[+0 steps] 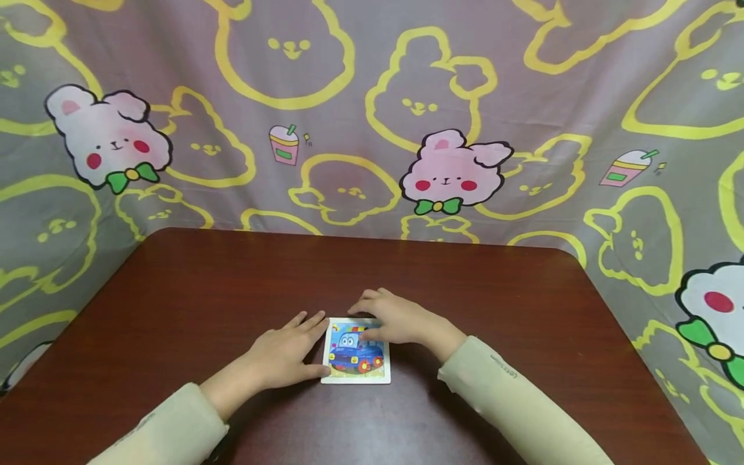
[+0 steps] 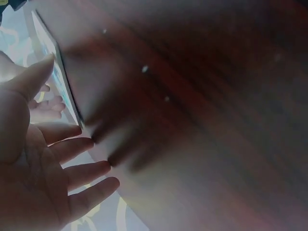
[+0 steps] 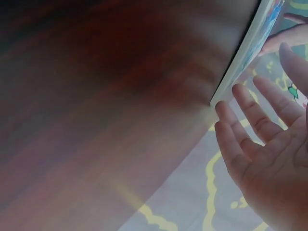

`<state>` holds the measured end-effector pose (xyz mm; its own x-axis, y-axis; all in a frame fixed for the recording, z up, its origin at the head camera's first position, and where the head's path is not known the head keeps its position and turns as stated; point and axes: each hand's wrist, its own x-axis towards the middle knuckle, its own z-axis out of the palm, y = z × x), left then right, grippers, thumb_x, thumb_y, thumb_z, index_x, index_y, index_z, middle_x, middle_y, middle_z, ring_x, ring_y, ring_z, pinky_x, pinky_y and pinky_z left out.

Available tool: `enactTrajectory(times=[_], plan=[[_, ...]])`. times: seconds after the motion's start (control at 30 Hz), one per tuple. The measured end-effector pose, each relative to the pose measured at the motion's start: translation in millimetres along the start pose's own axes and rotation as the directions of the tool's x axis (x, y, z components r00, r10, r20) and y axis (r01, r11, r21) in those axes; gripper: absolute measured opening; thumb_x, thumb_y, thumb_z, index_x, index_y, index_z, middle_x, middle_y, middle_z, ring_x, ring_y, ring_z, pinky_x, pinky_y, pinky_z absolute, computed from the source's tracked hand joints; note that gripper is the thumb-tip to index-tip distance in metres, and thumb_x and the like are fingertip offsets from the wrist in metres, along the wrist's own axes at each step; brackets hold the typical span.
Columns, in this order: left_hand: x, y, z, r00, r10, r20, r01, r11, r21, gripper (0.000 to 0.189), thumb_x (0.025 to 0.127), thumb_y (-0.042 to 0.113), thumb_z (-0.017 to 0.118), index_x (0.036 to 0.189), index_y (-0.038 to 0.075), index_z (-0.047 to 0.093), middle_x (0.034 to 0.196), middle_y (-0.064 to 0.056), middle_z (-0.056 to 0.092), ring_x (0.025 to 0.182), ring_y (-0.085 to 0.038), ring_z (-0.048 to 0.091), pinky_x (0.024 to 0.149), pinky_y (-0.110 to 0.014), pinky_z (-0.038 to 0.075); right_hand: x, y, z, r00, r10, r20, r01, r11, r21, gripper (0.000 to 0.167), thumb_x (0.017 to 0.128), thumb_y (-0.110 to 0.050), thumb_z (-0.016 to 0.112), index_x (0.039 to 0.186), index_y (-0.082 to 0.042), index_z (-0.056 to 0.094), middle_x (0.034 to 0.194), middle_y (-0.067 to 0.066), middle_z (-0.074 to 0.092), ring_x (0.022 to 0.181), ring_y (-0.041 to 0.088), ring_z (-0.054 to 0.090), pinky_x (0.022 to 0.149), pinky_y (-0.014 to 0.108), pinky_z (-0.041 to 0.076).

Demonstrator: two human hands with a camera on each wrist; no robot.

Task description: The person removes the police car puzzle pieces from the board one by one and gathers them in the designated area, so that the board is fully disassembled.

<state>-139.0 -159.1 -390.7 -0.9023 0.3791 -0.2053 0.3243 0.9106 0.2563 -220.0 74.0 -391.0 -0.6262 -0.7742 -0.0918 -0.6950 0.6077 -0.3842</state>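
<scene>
A small square picture puzzle (image 1: 356, 355) with a white border lies flat on the table, showing a blue cartoon car with eyes and red wheels. My left hand (image 1: 285, 354) is at its left side, fingers spread and fairly straight, thumb tip at the lower left edge. In the left wrist view the left thumb (image 2: 36, 77) overlaps the puzzle's edge (image 2: 65, 82). My right hand (image 1: 398, 318) reaches over the upper right corner, covering part of the picture. The right wrist view shows the right hand's fingers (image 3: 255, 115) loosely extended beside the puzzle's edge (image 3: 236, 62).
The dark reddish-brown wooden table (image 1: 232, 278) extends around the puzzle on all sides. A grey curtain (image 1: 349, 213) printed with yellow outlines and cartoon rabbits hangs behind the table and along both sides.
</scene>
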Motion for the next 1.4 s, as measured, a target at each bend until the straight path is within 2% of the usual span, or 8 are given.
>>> enactTrajectory(times=[0.1, 0.23, 0.4, 0.63, 0.8, 1.07, 1.4], plan=[[1.9, 2.2, -1.0, 1.000, -0.005, -0.001, 0.005, 1.000, -0.003, 0.085, 0.084, 0.054, 0.073, 0.150, 0.009, 0.043, 0.160, -0.009, 0.037, 0.148, -0.039, 0.033, 0.094, -0.073, 0.043, 6.4, -1.3, 0.4, 1.000, -0.021, 0.013, 0.021, 1.000, 0.010, 0.040, 0.089, -0.029, 0.075, 0.126, -0.015, 0.067, 0.116, -0.001, 0.062, 0.103, 0.015, 0.052, 0.092, 0.031, 0.050], [3.1, 3.8, -2.9, 1.000, -0.018, -0.003, 0.018, 1.000, 0.004, 0.085, 0.082, 0.054, 0.075, 0.149, 0.011, 0.046, 0.159, -0.008, 0.039, 0.147, -0.039, 0.034, 0.096, -0.070, 0.044, 12.8, -3.8, 1.1, 0.999, -0.004, 0.035, 0.003, 0.999, 0.034, 0.035, 0.088, -0.027, 0.076, 0.120, -0.018, 0.069, 0.109, -0.003, 0.060, 0.099, 0.013, 0.051, 0.089, 0.029, 0.049], [3.3, 4.7, -4.2, 1.000, -0.022, 0.006, 0.022, 0.999, 0.029, 0.085, 0.081, 0.056, 0.075, 0.148, 0.012, 0.048, 0.157, -0.008, 0.042, 0.145, -0.040, 0.038, 0.096, -0.065, 0.048, 17.2, -7.6, 2.5, 0.997, 0.026, 0.077, -0.031, 0.997, 0.067, 0.031, 0.089, -0.022, 0.076, 0.118, -0.019, 0.068, 0.109, -0.002, 0.058, 0.102, 0.013, 0.050, 0.091, 0.030, 0.049], [5.3, 3.1, -4.3, 0.999, -0.015, -0.044, 0.019, 0.996, 0.091, 0.076, 0.081, 0.055, 0.075, 0.143, 0.016, 0.055, 0.148, -0.006, 0.054, 0.137, -0.036, 0.050, 0.092, -0.057, 0.053, 23.1, -11.8, 5.6, 0.993, 0.012, 0.116, -0.030, 0.989, 0.148, 0.029, 0.088, -0.014, 0.075, 0.116, -0.015, 0.067, 0.108, -0.001, 0.058, 0.102, 0.012, 0.053, 0.093, 0.027, 0.049], [6.7, 2.8, -4.4, 0.998, -0.011, -0.059, 0.016, 0.996, 0.087, 0.073, 0.080, 0.054, 0.076, 0.140, 0.016, 0.058, 0.145, -0.007, 0.057, 0.134, -0.036, 0.053, 0.092, -0.058, 0.053, 26.4, -13.5, 6.9, 0.991, 0.033, 0.129, -0.058, 0.979, 0.195, 0.027, 0.087, -0.011, 0.076, 0.112, -0.012, 0.065, 0.105, 0.000, 0.057, 0.098, 0.012, 0.053, 0.091, 0.026, 0.048], [9.0, 0.1, -5.2, 0.996, -0.038, -0.079, 0.045, 0.995, 0.091, 0.076, 0.078, 0.055, 0.078, 0.140, 0.016, 0.058, 0.144, -0.006, 0.058, 0.133, -0.035, 0.054, 0.090, -0.058, 0.054, 32.5, -17.6, 8.5, 0.991, 0.024, 0.128, -0.048, 0.982, 0.183, 0.026, 0.086, -0.006, 0.075, 0.109, -0.011, 0.063, 0.105, 0.002, 0.057, 0.099, 0.013, 0.053, 0.092, 0.026, 0.047], [11.6, 4.7, -6.3, 0.998, -0.042, -0.053, 0.046, 0.996, 0.079, 0.071, 0.077, 0.052, 0.079, 0.137, 0.017, 0.062, 0.144, -0.007, 0.058, 0.132, -0.037, 0.055, 0.087, -0.058, 0.055, 29.4, -20.1, 10.8, 0.987, 0.055, 0.148, -0.078, 0.985, 0.153, 0.024, 0.088, -0.007, 0.074, 0.107, -0.013, 0.061, 0.105, 0.001, 0.056, 0.101, 0.013, 0.051, 0.095, 0.028, 0.046]])
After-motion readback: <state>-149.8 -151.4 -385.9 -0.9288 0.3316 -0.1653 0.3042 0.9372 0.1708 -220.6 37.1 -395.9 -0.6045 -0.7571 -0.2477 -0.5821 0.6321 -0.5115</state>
